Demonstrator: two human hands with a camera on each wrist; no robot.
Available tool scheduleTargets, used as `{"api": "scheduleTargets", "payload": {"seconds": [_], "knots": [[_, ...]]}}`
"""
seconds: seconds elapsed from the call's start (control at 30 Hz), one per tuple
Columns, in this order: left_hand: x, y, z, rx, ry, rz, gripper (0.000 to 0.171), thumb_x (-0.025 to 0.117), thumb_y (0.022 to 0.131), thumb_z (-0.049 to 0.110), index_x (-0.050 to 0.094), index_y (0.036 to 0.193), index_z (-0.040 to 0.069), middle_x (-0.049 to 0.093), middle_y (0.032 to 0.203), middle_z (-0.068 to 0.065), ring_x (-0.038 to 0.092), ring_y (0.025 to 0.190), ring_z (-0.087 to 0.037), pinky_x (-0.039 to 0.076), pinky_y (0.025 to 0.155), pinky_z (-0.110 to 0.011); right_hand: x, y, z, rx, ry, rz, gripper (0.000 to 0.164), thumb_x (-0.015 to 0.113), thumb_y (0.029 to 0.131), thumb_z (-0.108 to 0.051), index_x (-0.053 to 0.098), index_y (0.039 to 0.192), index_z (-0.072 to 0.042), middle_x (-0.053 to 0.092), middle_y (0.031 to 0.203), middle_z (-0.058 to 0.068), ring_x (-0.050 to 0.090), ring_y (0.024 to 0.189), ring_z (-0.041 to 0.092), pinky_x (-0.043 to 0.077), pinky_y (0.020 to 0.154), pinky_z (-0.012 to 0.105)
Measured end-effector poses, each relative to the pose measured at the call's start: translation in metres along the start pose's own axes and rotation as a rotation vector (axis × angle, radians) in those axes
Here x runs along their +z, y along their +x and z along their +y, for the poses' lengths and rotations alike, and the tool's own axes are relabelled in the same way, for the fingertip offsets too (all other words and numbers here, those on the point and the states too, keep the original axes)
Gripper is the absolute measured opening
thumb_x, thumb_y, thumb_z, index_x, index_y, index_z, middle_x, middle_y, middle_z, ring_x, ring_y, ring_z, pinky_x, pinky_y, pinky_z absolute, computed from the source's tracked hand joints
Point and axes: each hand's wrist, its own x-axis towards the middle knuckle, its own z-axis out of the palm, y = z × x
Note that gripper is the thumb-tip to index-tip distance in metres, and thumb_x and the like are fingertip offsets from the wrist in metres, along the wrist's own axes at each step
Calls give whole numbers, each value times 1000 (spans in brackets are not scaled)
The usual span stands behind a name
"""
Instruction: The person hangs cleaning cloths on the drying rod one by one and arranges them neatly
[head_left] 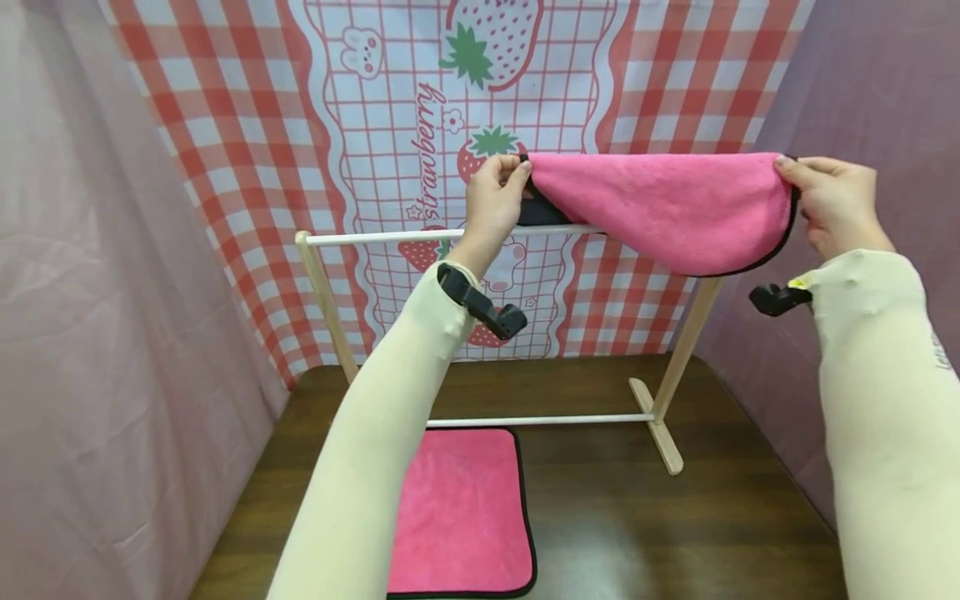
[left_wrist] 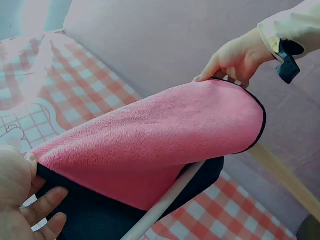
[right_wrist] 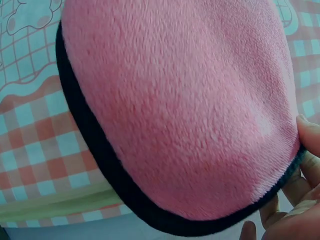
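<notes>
Both hands hold up a pink fleecy cloth with black edging, its top edge pulled straight between them. My left hand pinches one end of that edge between thumb and fingers; in the left wrist view its lower fingers lie over the dark underside. My right hand pinches the other end, also visible at the border in the right wrist view. The cloth's front part hangs down in a rounded flap before the white top rail of a rack, while a dark part shows behind the rail.
The rack has wooden legs and a white lower rail. A second pink cloth with black edging lies flat on the brown table, partly behind my left sleeve. A strawberry-printed checked cloth hangs behind; pinkish drapes flank both sides.
</notes>
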Motion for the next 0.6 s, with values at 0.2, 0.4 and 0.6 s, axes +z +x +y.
{"api": "scheduleTargets", "payload": {"seconds": [0.2,0.4,0.6], "knots": [[-1,0,0,-35,-23,-15,19,58,101,10,63,110,-5,69,94,-14,62,68,-14,56,67,-23,-6,-3,4,18,-107,-76,11,80,83,-18,78,73,-20,64,64,-10,49,59,4,32,45,20],[-3,-1,2,-46,-30,-43,22,56,102,12,61,115,-5,61,87,-7,54,62,-11,54,63,-23,-9,-2,6,25,-29,-110,6,80,83,-12,78,80,-17,68,71,-8,55,61,5,40,46,19],[-5,-4,-7,-48,-23,-65,21,56,102,11,60,113,-5,61,86,-8,54,57,-11,54,59,-24,-13,1,6,81,-3,-132,5,80,83,-10,78,81,-14,70,71,-4,63,56,10,46,48,23]]}}
